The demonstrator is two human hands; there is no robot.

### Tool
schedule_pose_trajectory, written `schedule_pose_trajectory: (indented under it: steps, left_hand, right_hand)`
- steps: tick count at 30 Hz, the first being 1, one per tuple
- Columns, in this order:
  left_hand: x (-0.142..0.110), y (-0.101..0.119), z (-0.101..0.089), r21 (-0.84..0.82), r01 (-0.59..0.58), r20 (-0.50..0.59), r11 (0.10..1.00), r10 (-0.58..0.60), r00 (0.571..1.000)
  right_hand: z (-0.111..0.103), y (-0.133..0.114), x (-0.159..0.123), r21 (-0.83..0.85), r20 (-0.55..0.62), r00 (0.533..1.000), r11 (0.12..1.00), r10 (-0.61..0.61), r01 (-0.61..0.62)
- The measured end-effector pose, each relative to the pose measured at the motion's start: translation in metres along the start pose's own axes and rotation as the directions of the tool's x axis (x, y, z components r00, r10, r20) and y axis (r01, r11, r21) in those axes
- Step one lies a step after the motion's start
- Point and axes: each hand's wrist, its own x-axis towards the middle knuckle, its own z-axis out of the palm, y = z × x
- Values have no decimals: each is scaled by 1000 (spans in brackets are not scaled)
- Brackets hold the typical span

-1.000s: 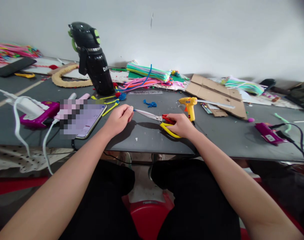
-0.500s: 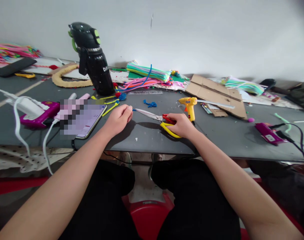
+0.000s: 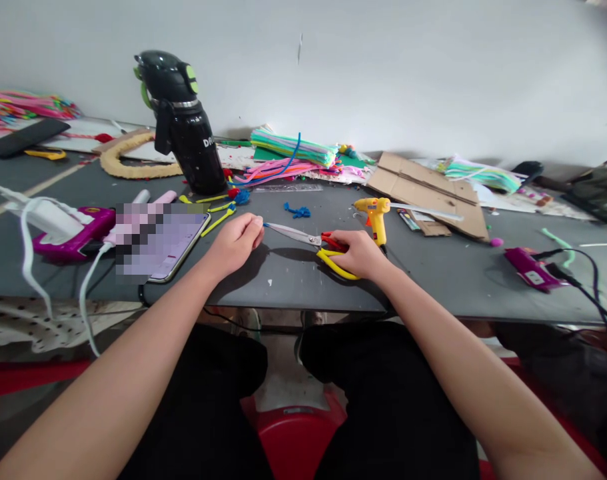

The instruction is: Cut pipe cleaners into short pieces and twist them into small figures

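My right hand (image 3: 359,253) is closed around the yellow and red handles of a pair of scissors (image 3: 303,236) lying low over the dark table (image 3: 293,280), blades pointing left. My left hand (image 3: 234,241) rests on the table in a loose fist, its fingertips pinched just at the blade tips. What those fingertips hold is too small to make out. A small blue pipe-cleaner scrap (image 3: 297,211) lies just beyond the blades.
A yellow glue gun (image 3: 375,215) stands right behind my right hand. A phone (image 3: 158,240) and a pink glue gun (image 3: 73,233) lie to the left, a black bottle (image 3: 183,127) behind them. Pipe-cleaner bundles (image 3: 288,148) and cardboard (image 3: 428,190) line the back; another pink glue gun (image 3: 530,268) sits right.
Both hands stay nearly where they were; the view has shifted slightly, so everything sits a little lower and to the left.
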Motion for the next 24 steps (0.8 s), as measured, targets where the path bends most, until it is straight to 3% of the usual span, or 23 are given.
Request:
schedule_pose_trajectory:
  steps: [13, 24]
  left_hand:
    - [1, -4, -1, -20, 0, 15, 1000, 1, 1000]
    - [-1, 2, 0, -24, 10, 11, 1000, -10, 1000]
  right_hand:
    - [1, 3, -1, 42, -39, 999, 999, -2, 3]
    - [-1, -1, 0, 7, -3, 1000, 1000, -10, 11]
